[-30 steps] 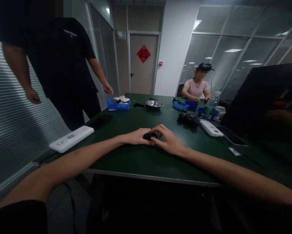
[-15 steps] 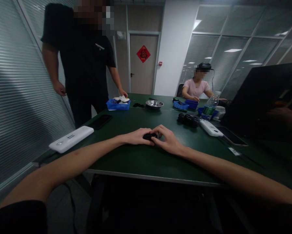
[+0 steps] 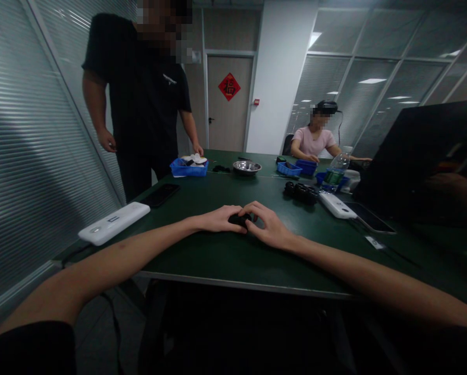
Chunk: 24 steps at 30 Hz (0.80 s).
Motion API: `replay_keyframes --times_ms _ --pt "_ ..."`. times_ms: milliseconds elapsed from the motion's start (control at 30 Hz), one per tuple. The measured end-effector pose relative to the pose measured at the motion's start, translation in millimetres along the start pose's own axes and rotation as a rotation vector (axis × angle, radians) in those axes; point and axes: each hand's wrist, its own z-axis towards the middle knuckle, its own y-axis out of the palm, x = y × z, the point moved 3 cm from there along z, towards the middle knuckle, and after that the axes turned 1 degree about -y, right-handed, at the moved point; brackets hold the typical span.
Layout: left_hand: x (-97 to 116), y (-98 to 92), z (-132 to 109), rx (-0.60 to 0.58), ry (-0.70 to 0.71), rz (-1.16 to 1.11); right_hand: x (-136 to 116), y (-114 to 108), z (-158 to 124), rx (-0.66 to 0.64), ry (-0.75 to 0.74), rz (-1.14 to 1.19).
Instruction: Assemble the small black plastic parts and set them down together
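Observation:
A small black rounded part (image 3: 238,220) is held low over the green table (image 3: 217,260), between my two hands. My left hand (image 3: 219,219) is closed around its left side, thumb in front and fingers behind. From the right, my right hand (image 3: 267,225) grips the part's right end with thumb and fingertips, the fingers arched. What exactly the part is cannot be made out, since fingers cover much of it. Several similar black parts (image 3: 301,192) lie in a cluster to the right, beyond my right hand.
A white power bank-like device (image 3: 115,223) and a dark phone (image 3: 161,195) lie left. Farther off are a blue basket (image 3: 189,170), a metal bowl (image 3: 247,167) and a bottle (image 3: 335,174). A monitor (image 3: 424,161) stands right. One person (image 3: 139,94) stands; another (image 3: 315,139) sits.
My right fingers have shifted slightly on the black part; my left hand stays put. The standing person has moved a little to the right.

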Motion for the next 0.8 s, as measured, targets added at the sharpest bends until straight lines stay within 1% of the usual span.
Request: replay_keyframes --times_ms 167,333,533,633,733,800 --pt "0.5 -0.3 -0.2 0.007 0.021 -0.007 2.4 -0.9 0.1 0.047 0.029 -0.019" --pt "-1.3 0.1 0.2 0.008 0.009 0.003 1.2 -0.5 0.3 0.008 0.014 -0.001" --pt "-2.0 0.5 1.2 0.009 0.007 0.007 3.3 -0.6 0.2 0.049 0.036 -0.02" --pt "-2.1 0.6 1.0 0.009 0.02 0.007 4.1 -0.1 0.0 0.031 0.035 -0.007" --pt "-2.0 0.2 0.2 0.004 -0.003 0.01 2.1 -0.1 0.1 0.007 0.015 0.017" --pt "-0.4 -0.3 -0.2 0.002 -0.011 0.007 1.1 -0.6 0.1 0.014 0.012 0.016"
